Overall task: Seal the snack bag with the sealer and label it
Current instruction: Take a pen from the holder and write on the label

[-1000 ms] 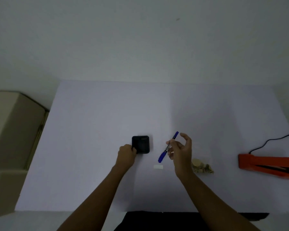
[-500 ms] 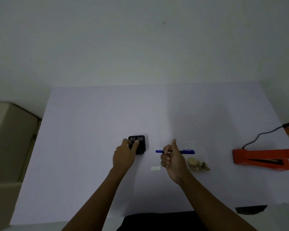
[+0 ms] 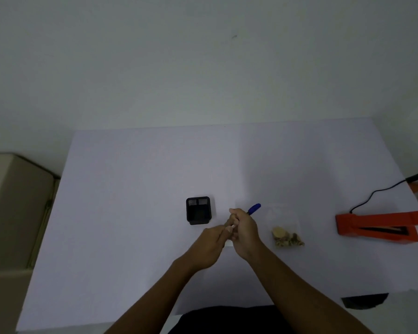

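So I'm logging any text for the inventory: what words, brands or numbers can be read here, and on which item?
None can be read.
Blue pen in the right hand: no print shows.
Orange sealer: no legible marking.
Snack bag: clear, no print.
Black holder: pale patches, too blurred to read.

**Where things lie on the table**

The two hands meet near the middle of the table (image 3: 130, 189), the left hand (image 3: 209, 247) just beside the right hand (image 3: 245, 233). The pen (image 3: 253, 209) sticks out behind the right hand, toward the far right. The pen holder (image 3: 198, 213) stands behind and left of the hands. The snack bag (image 3: 286, 231) lies right of the hands, well apart from the sealer (image 3: 377, 227) at the right edge, whose cord (image 3: 372, 196) runs back. What may be the label (image 3: 228, 243) lies under the hands. A box (image 3: 12, 208) stands left of the table.
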Demonstrator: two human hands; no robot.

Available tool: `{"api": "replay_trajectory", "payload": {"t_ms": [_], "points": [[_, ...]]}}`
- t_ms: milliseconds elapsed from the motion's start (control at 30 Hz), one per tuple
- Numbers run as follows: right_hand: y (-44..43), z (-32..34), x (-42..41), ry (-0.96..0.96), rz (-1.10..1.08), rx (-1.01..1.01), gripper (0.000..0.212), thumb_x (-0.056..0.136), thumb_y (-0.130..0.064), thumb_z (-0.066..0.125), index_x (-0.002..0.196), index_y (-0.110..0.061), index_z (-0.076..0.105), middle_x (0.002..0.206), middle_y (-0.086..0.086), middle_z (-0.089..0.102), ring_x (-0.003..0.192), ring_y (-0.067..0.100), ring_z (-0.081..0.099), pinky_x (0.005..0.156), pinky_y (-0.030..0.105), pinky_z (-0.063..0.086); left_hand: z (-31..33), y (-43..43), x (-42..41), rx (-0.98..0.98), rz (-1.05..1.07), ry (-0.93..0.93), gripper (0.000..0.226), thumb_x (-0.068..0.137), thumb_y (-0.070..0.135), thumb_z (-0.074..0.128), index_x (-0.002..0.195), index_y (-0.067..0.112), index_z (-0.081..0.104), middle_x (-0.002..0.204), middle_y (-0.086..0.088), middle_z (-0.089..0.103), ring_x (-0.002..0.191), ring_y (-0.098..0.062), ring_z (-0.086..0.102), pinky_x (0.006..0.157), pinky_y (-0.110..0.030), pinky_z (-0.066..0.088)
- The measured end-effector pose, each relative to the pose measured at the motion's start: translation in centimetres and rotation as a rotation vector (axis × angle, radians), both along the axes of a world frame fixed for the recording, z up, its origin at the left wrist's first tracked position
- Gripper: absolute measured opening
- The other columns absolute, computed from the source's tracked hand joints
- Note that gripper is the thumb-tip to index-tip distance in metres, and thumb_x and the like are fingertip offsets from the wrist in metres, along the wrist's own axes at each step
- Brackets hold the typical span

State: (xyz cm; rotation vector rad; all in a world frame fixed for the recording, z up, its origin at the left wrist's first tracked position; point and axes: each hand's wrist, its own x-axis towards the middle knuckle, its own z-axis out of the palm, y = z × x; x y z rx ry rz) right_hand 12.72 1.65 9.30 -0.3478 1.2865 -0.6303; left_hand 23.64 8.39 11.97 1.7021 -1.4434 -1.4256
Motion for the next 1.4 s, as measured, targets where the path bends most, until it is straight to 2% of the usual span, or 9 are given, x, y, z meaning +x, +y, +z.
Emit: {"api": "replay_trajectory", "payload": {"t_ms": [200, 400, 533, 600, 667, 733, 900, 1100, 1400], "points": [[0.2, -0.8, 0.2, -0.044, -0.14, 0.061, 0.049, 0.088, -0.013, 0.054, 0.043, -0.017, 0.036, 0.038, -0.002, 0.036, 0.035, 0.011, 0.032, 0.038, 0.023, 0.026, -0.6, -0.2, -0.2, 0.092, -0.03, 0.106, 0.05, 0.106, 0.038, 0.028, 0.062, 0.019, 0.042, 0.053, 0.002, 0.041, 0.042, -0.005, 0.035, 0.048, -0.018, 0.031], [-0.3, -1.8, 0.8, -0.007, -0.272, 0.105, 0.041, 0.084, -0.008, 0.052, 0.049, -0.018, 0.034, 0.042, -0.002, 0.034, 0.037, 0.013, 0.031, 0.038, 0.023, 0.027, -0.8, -0.5, 0.5, 0.129, -0.024, 0.173, 0.049, 0.105, 0.036, 0.032, 0.059, 0.022, 0.038, 0.052, 0.004, 0.034, 0.041, -0.009, 0.025, 0.042, -0.021, 0.021], [-3.1, -3.5, -4.4, 0.167, -0.442, 0.143, 0.031, 0.085, -0.01, 0.048, 0.057, -0.018, 0.037, 0.045, -0.002, 0.036, 0.037, 0.014, 0.034, 0.037, 0.018, 0.024, -0.1, 0.3, 2.1, 0.229, 0.087, 0.305, 0.049, 0.106, 0.031, 0.034, 0.058, 0.023, 0.034, 0.053, 0.003, 0.03, 0.044, -0.01, 0.023, 0.043, -0.024, 0.017], [-3.7, -3.9, -6.8, 0.245, -0.35, 0.119, 0.034, 0.088, -0.016, 0.052, 0.056, -0.017, 0.04, 0.045, 0.0, 0.04, 0.042, 0.016, 0.038, 0.041, 0.022, 0.027, -1.7, 0.7, 3.6, 0.228, 0.111, 0.119, 0.046, 0.106, 0.022, 0.032, 0.063, 0.016, 0.045, 0.06, 0.001, 0.046, 0.051, -0.009, 0.041, 0.05, -0.024, 0.032], [-3.4, -4.1, -7.4, 0.229, -0.272, 0.089, 0.038, 0.09, -0.02, 0.054, 0.054, -0.018, 0.042, 0.045, 0.0, 0.043, 0.044, 0.016, 0.039, 0.043, 0.025, 0.028, -4.5, 1.2, 4.9, 0.218, 0.012, -0.156, 0.036, 0.105, 0.011, 0.032, 0.082, 0.009, 0.06, 0.091, -0.003, 0.062, 0.083, -0.015, 0.058, 0.07, -0.02, 0.041], [-2.6, -4.6, -6.9, 0.205, -0.242, 0.068, 0.045, 0.092, -0.023, 0.054, 0.049, -0.018, 0.04, 0.046, 0.001, 0.042, 0.042, 0.015, 0.038, 0.04, 0.024, 0.027, -7.5, 1.4, 5.4, 0.225, -0.025, -0.285, 0.028, 0.102, 0.004, 0.036, 0.104, 0.003, 0.064, 0.115, -0.006, 0.06, 0.108, -0.019, 0.058, 0.088, -0.016, 0.04], [0.6, -6.6, -5.0, 0.234, -0.117, 0.081, 0.052, 0.097, -0.03, 0.051, 0.049, -0.015, 0.04, 0.049, 0.001, 0.035, 0.04, 0.012, 0.026, 0.039, 0.021, 0.02, -10.9, 0.7, 4.7, 0.179, 0.005, -0.476, 0.022, 0.101, 0.012, 0.045, 0.103, 0.0, 0.063, 0.106, -0.016, 0.068, 0.093, -0.024, 0.064, 0.081, -0.029, 0.051], [1.7, -7.0, -5.0, 0.316, 0.029, 0.059, 0.051, 0.097, -0.035, 0.054, 0.051, -0.014, 0.043, 0.048, 0.0, 0.036, 0.042, 0.012, 0.029, 0.042, 0.022, 0.022, -13.0, 0.8, 4.6, 0.189, -0.047, -0.608, 0.038, 0.102, 0.019, 0.043, 0.136, 0.003, 0.043, 0.11, -0.015, 0.068, 0.094, -0.027, 0.067, 0.081, -0.035, 0.055], [2.0, -7.1, -5.1, 0.322, 0.048, 0.06, 0.051, 0.095, -0.039, 0.056, 0.053, -0.013, 0.045, 0.05, 0.0, 0.034, 0.044, 0.014, 0.026, 0.04, 0.022, 0.02, -14.3, 1.7, 4.3, 0.206, -0.024, -0.611, 0.027, 0.102, 0.017, 0.044, 0.121, 0.001, 0.054, 0.106, -0.014, 0.069, 0.091, -0.026, 0.068, 0.079, -0.031, 0.054]]}}
